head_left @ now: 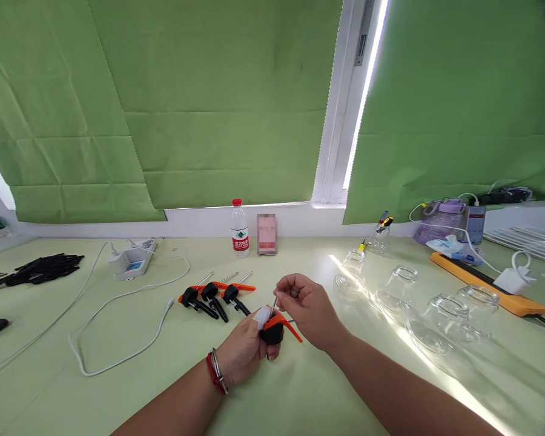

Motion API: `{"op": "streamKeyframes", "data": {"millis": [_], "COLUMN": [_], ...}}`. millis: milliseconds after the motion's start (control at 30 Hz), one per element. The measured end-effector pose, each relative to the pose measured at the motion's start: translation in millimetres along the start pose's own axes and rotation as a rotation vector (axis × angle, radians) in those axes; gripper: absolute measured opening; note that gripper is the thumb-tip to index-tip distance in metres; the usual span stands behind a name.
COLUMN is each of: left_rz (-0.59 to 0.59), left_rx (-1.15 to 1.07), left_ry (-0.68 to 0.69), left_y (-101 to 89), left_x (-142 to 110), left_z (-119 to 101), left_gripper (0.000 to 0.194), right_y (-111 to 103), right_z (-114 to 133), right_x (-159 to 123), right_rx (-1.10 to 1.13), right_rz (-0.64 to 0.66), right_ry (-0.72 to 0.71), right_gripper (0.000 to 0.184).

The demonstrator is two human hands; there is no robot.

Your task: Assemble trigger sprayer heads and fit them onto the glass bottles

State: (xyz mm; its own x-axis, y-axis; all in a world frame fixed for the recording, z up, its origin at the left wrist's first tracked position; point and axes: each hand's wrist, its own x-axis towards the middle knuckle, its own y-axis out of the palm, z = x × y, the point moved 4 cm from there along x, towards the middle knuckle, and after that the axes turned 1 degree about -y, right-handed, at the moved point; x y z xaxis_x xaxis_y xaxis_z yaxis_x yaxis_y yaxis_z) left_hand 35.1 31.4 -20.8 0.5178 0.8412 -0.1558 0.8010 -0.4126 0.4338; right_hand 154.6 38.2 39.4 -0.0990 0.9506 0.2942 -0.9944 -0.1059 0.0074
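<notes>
Well apart from the back edge of the counter and its clear glass jars, my left fingers grip the rounded black-and-orange piece while my right fingers pinch a thin metal rod.

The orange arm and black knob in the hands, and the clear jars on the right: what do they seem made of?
Orange arm: probably plastic, smooth, with even, bright color. Black knob: likely plastic, dull, though rubber is possible. Clear jars: apparently glass, glossy and see-through, with bright highlights on their rims; clear plastic can't be ruled out.
</notes>
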Motion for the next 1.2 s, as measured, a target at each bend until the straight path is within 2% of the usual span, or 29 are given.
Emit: {"op": "streamKeyframes", "data": {"millis": [267,567,700,833,1033,1200], "left_rz": [0.007,0.016,-0.007,-0.020,-0.048,-0.028], "left_rx": [-0.011,-0.020,-0.025,-0.027,-0.056,-0.014], "left_ry": [0.003,-0.007,-0.009,-0.006,-0.013,0.027], "left_y": [-0.7,-2.1,-3.3,-5.1,-6.8,-10.3], "left_x": [1,2,3,3,4,7], "left_z": [2,5,5,3,4,6], "left_gripper": [0.030,0.033,0.038,0.041,0.043,0.040], "right_y": [0,5,7,8,11,10], "right_z": [3,-17,-21,-18,-14,-10], "right_x": [5,2,-2,-7,-12,-13], "right_rx": [0.070,0.041,-0.133,-0.388,-0.468,-0.582], "right_rz": [-0.072,0.023,0.057,0.077,0.251,0.349], "right_ry": [0.056,0.166,0.108,0.023,-0.064,-0.113], "right_gripper": [0.014,0.012,0.008,0.013,0.014,0.026]}}
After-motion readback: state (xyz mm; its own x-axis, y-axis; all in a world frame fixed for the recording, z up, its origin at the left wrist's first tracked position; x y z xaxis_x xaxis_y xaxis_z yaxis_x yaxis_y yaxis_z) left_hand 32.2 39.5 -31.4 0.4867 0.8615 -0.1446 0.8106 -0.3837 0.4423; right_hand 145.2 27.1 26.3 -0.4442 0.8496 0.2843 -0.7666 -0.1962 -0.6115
